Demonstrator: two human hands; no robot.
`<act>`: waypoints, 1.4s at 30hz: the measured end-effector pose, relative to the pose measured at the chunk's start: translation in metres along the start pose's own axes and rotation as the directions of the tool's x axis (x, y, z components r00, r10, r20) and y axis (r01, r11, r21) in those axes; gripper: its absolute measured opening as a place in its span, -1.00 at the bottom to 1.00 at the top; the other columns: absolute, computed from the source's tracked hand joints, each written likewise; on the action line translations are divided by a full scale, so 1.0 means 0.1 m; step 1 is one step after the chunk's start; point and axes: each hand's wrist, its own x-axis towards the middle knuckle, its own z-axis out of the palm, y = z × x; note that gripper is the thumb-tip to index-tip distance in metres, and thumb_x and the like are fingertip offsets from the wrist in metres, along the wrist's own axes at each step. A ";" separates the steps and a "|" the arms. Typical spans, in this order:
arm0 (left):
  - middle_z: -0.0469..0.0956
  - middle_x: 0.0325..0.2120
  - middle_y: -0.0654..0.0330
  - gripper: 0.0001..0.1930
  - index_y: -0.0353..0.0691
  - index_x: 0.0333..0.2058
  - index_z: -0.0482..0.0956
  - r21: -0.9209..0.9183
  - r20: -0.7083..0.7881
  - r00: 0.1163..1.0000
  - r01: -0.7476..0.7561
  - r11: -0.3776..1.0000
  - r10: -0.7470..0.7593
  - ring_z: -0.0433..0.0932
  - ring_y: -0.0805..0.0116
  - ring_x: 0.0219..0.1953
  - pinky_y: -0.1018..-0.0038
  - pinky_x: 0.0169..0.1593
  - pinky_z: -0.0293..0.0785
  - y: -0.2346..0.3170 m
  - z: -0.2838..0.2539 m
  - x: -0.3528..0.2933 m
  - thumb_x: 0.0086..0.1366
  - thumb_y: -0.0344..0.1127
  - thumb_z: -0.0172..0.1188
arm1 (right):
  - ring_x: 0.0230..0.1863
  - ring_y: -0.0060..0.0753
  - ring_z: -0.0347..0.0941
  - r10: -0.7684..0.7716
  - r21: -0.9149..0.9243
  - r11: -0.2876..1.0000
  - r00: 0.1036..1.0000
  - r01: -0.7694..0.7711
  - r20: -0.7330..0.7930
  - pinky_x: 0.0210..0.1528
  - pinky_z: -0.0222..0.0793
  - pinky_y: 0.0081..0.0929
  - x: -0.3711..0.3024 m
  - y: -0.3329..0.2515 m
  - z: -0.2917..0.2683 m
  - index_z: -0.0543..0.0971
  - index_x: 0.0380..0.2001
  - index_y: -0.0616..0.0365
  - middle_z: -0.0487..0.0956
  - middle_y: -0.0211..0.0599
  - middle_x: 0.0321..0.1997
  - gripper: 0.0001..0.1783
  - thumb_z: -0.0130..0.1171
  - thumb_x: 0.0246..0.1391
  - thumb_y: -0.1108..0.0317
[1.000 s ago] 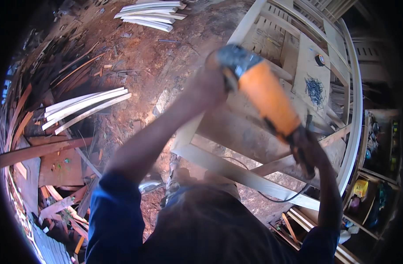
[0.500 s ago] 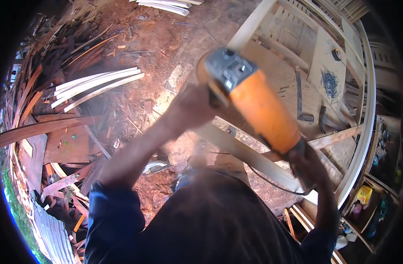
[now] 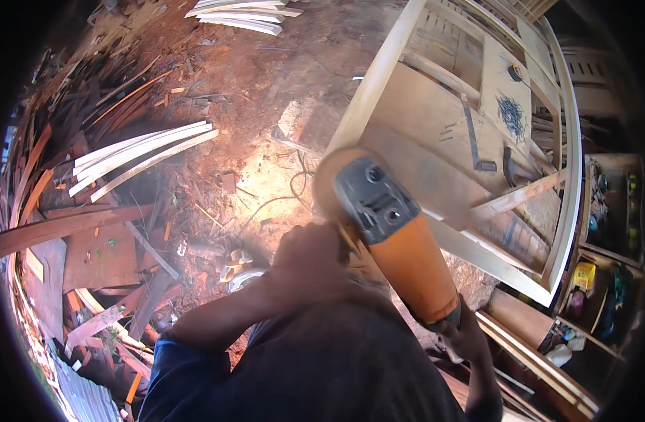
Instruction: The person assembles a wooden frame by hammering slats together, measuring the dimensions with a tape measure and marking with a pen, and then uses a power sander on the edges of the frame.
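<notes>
Both hands hold an orange angle grinder (image 3: 414, 271) with a dark gear head, slanting across the middle of the view. My left hand (image 3: 314, 254) is closed near its head, apparently round a side handle that the fingers hide. At the rear end, my right hand (image 3: 464, 336) wraps the dark grip. The round disc (image 3: 327, 181) shows as a brownish blur beside the corner of a pale wooden frame (image 3: 370, 95). Whether the disc touches the wood, I cannot tell.
Inside the frame lie a metal square (image 3: 471, 133), a heap of nails (image 3: 510, 116), a hammer (image 3: 508, 167) and a tape measure (image 3: 514, 72). Pale curved strips (image 3: 143, 156) and scrap wood (image 3: 100, 246) litter the ground leftward. Compartments with odds and ends (image 3: 583, 281) stand at right.
The grinder has come down and nearer my body, with both hands still on it. My view has shifted, so the frame's near corner now shows more fully.
</notes>
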 end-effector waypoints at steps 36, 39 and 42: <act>0.66 -0.41 -0.08 -0.71 -0.32 -0.34 0.64 0.427 0.350 0.768 -0.640 0.639 0.536 0.65 -0.08 -0.29 0.14 -0.20 0.56 2.49 2.51 0.31 0.11 -0.19 0.37 | 0.01 0.07 0.58 0.255 0.481 0.873 0.913 -0.077 -0.317 0.06 0.44 -0.08 -2.09 2.33 -0.41 0.32 0.22 0.34 0.62 0.18 -0.14 0.10 0.16 0.00 -0.50; 0.66 -0.39 -0.06 -0.73 -0.26 -0.29 0.66 0.375 0.400 0.781 -0.617 0.692 0.480 0.65 -0.07 -0.26 0.15 -0.20 0.55 3.21 3.23 0.34 0.12 -0.20 0.37 | 0.03 0.09 0.57 0.331 0.447 0.883 0.863 -0.142 -0.381 0.04 0.43 -0.16 -2.38 3.02 -0.77 0.33 0.22 0.41 0.62 0.26 -0.11 0.10 0.14 0.03 -0.48; 0.66 -0.38 -0.08 -0.69 -0.26 -0.27 0.66 0.376 0.406 0.785 -0.610 0.698 0.467 0.65 -0.09 -0.24 0.13 -0.20 0.55 3.77 3.88 0.47 0.11 -0.16 0.38 | -0.05 0.09 0.60 0.308 0.524 0.851 0.844 -0.036 -0.440 -0.01 0.45 -0.15 -2.62 3.57 -1.28 0.38 0.16 0.41 0.63 0.24 -0.19 0.09 0.13 0.01 -0.50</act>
